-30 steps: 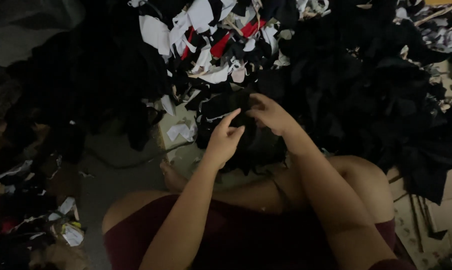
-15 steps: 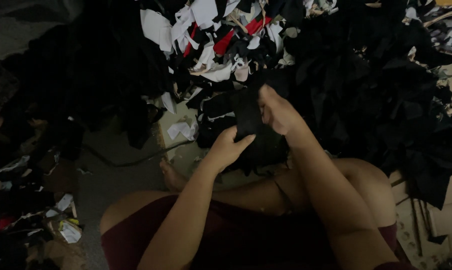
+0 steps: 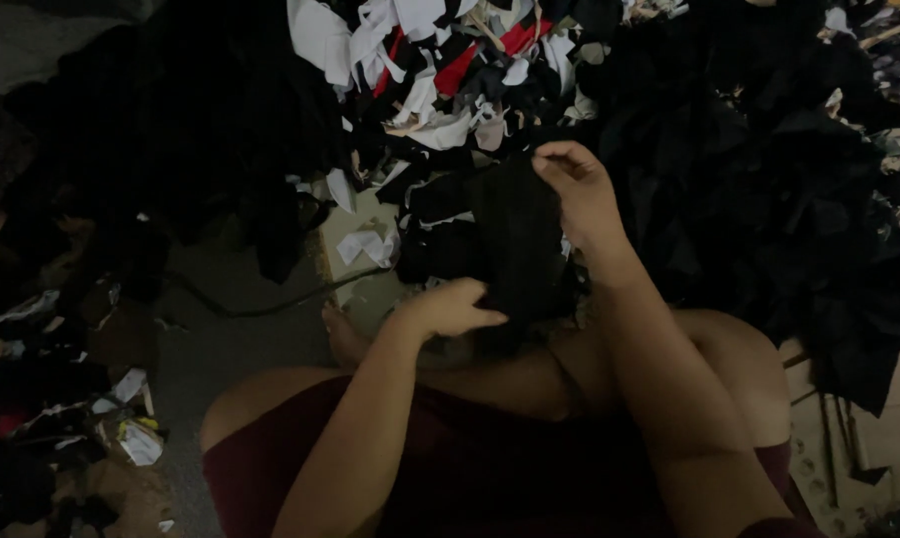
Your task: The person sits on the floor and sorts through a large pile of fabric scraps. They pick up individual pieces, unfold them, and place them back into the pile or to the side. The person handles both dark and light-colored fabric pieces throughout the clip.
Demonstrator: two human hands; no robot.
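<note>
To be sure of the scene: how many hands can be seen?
2. The left hand grips the lower end of a black cloth piece; the right hand pinches its top. No others show.

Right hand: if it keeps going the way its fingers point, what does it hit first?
The right hand points up and left, holding the top of a black cloth piece. Straight on, it would likely first meet the pile of white, red and black scraps; depth is unclear.

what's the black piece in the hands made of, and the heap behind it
Black piece: looks like soft matte cloth, hanging limp between the left hand and right hand; weave too dark to tell. Heap: seemingly fabric scraps, white, red and black, crumpled with ragged edges.
</note>
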